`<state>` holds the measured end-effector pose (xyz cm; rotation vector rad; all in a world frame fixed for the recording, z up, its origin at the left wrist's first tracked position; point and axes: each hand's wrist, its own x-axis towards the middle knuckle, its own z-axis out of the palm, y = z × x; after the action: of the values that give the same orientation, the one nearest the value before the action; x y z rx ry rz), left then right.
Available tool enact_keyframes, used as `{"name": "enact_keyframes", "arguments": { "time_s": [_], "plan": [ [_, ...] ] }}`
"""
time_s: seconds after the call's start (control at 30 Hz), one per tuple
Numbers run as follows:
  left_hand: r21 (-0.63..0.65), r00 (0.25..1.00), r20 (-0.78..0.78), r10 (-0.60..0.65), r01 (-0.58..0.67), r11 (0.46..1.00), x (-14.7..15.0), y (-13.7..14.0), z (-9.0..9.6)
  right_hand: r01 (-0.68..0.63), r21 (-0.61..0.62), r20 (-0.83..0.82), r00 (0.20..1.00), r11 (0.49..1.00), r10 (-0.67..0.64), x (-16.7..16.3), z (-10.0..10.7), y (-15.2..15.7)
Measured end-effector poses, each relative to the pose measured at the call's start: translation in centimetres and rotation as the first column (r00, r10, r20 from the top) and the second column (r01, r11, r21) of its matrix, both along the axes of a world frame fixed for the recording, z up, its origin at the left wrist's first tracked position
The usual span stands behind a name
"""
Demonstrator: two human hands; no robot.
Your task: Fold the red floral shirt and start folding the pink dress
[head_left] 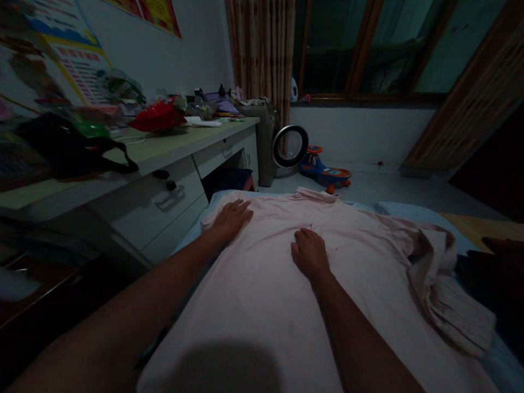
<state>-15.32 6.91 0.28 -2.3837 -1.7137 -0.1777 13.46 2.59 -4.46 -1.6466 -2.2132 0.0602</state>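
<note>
A pale pink collared shirt (262,305) lies spread out over a light blue cover, its collar at the far end and one sleeve (450,295) bent and rumpled on the right. My left hand (232,219) rests palm down near the shirt's far left edge, fingers stretched out. Near the middle, below the collar, my right hand (310,254) has its fingers curled into the cloth, with small creases around them. The fingertips of the right hand are partly hidden.
A desk (172,150) with drawers runs along the left, bearing a red bag (159,115) and a black strapped bag (69,144). Beyond stand a washing machine with its round door (290,146) swung out and a blue ride-on toy (325,169).
</note>
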Motion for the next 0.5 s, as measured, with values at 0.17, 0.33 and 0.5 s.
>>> {"name": "enact_keyframes", "arguments": {
  "time_s": [0.17,0.33,0.5],
  "plan": [
    [-0.058,0.999,0.003,-0.047,0.047,0.997,0.1,1.2,0.1,-0.003,0.001,-0.005,1.000,1.000,0.003,0.1,-0.3,0.2],
    [-0.124,0.999,-0.050,0.010,-0.016,0.992,0.0,1.6,1.0,-0.002,0.010,-0.012,1.000,1.000,0.002,0.0,-0.2,0.1],
    [-0.321,0.990,-0.057,0.130,-0.141,0.936,0.7,5.1,1.2,0.002,0.014,-0.018,1.000,1.000,-0.002,-0.1,-0.1,0.0]
  ]
}}
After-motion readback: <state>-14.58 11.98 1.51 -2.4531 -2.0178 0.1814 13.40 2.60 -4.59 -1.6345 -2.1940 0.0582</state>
